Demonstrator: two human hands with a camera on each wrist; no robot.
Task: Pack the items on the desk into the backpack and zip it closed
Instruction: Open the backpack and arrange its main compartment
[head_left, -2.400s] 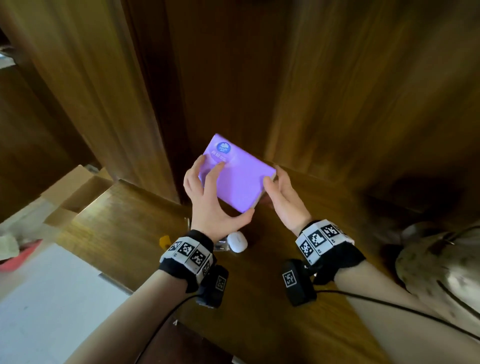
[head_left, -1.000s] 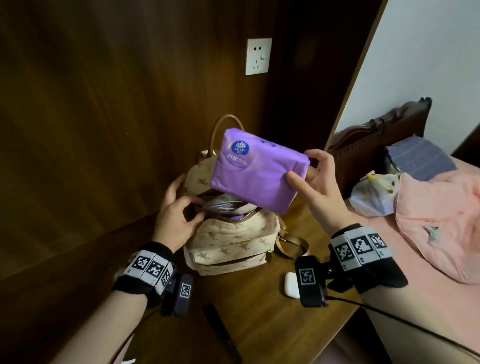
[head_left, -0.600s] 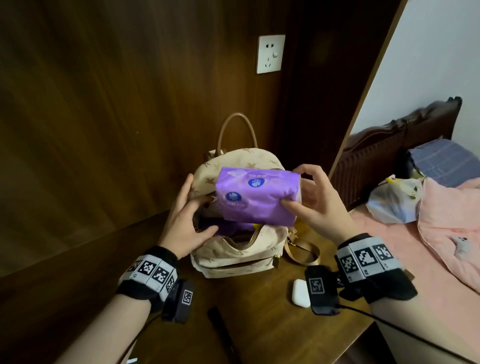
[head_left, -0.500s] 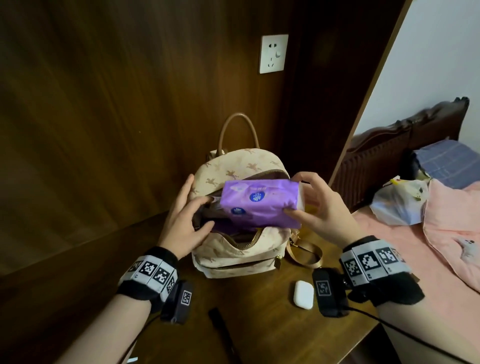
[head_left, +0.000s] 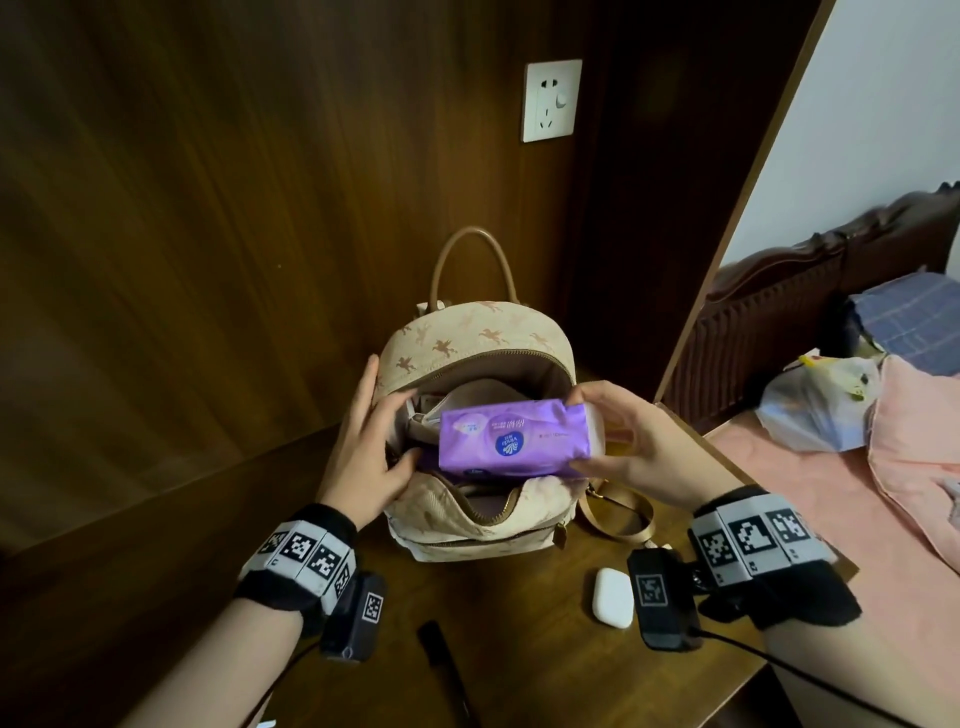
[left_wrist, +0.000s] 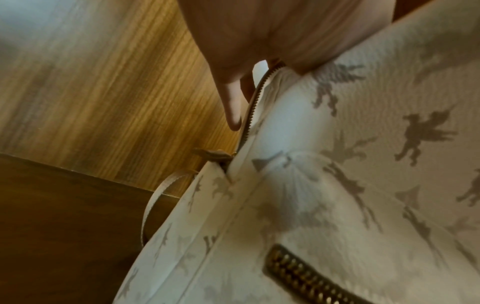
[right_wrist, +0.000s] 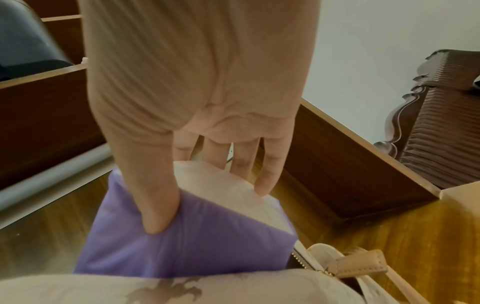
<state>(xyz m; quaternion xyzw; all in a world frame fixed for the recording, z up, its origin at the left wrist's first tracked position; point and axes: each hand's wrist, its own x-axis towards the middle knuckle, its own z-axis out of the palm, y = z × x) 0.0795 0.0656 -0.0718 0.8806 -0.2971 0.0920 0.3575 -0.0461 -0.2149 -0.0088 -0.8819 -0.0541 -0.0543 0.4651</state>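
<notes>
At the bottom middle of the head view, a black pen (head_left: 441, 660) is lying on the desk (head_left: 519, 649). A little to the right of it, a small white case (head_left: 613, 597) is lying near the right wrist. Higher up, in the middle of the frame, the backpack (head_left: 467, 525) is standing on the desk with its top zip wide open. The left side of the opening is being held by the left hand (head_left: 363, 457), with the fingers curled around the edge. A purple tissue pack (head_left: 514, 436) is being pinched at its right end by the right hand (head_left: 628, 441), thumb below and fingers above. The pack is being held in the backpack's mouth, partly inside. A white socket (head_left: 550, 101) is seen on the wall at the top.
</notes>
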